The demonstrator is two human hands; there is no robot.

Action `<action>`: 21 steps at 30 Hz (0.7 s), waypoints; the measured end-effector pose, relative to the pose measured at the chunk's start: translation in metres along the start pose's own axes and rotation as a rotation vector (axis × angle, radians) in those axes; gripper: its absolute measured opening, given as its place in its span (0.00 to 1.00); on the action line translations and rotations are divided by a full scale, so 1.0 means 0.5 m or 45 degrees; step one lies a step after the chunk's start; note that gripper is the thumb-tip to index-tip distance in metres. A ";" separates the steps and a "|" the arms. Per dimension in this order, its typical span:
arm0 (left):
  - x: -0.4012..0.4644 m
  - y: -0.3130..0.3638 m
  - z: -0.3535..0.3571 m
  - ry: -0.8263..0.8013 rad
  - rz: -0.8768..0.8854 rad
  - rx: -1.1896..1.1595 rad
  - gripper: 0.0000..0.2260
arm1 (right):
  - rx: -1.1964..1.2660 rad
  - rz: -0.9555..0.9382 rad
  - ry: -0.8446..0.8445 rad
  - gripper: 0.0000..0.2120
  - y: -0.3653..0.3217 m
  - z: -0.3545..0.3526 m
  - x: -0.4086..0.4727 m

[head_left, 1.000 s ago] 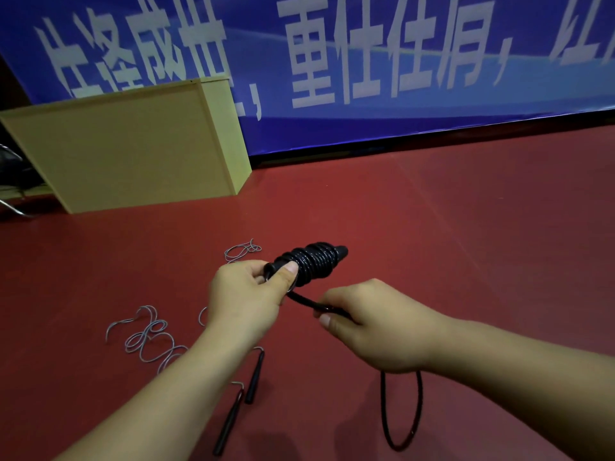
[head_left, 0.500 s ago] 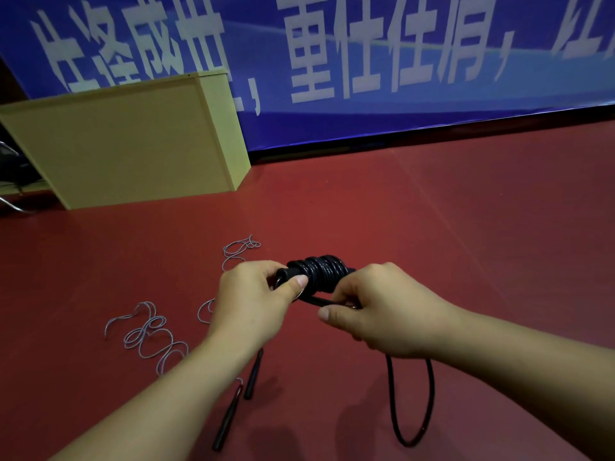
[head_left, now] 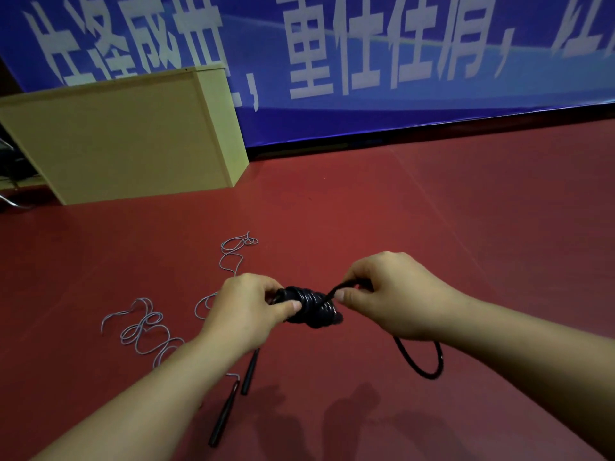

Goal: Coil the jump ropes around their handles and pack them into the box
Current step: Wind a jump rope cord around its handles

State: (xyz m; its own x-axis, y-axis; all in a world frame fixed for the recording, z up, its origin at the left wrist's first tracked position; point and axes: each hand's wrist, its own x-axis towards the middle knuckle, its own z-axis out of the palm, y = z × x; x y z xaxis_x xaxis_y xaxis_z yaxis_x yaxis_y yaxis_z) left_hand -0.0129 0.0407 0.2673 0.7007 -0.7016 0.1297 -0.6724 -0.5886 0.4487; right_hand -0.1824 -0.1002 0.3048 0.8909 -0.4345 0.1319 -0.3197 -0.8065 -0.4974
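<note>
Between the two hands, held above the red floor (head_left: 432,211), sits a black jump rope (head_left: 311,306) already wound into a thick bundle around its handles. On its left end the left hand (head_left: 244,309) grips the bundle, thumb laid across the front of the coils and fingers curled behind. Just to the right, the right hand (head_left: 389,294) pinches the free length of the same rope between thumb and forefinger, the strand running taut from the pinch down onto the coils. Below the right wrist the remaining rope hangs in a loose loop (head_left: 422,364).

On the floor under the left forearm lies a second jump rope, its thin grey cord (head_left: 146,331) sprawled in loose curls and its two slim black handles (head_left: 233,394) side by side. Farther back on the left stands the tan box (head_left: 126,138), against a blue banner (head_left: 399,78) with white characters.
</note>
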 end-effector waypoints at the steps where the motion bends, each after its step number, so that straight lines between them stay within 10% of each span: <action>1: -0.002 -0.001 0.002 -0.080 0.044 0.011 0.08 | 0.002 -0.003 0.027 0.09 0.005 -0.002 0.001; 21: -0.029 0.045 -0.026 -0.700 0.295 -0.797 0.13 | 0.505 0.233 0.080 0.11 0.082 -0.006 0.029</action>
State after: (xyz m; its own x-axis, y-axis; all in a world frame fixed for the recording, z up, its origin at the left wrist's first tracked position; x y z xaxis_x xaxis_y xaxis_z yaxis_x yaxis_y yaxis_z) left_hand -0.0352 0.0429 0.2872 0.2385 -0.9664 -0.0958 -0.4156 -0.1907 0.8893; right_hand -0.1834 -0.1405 0.2888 0.8058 -0.5894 0.0570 -0.3108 -0.5029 -0.8065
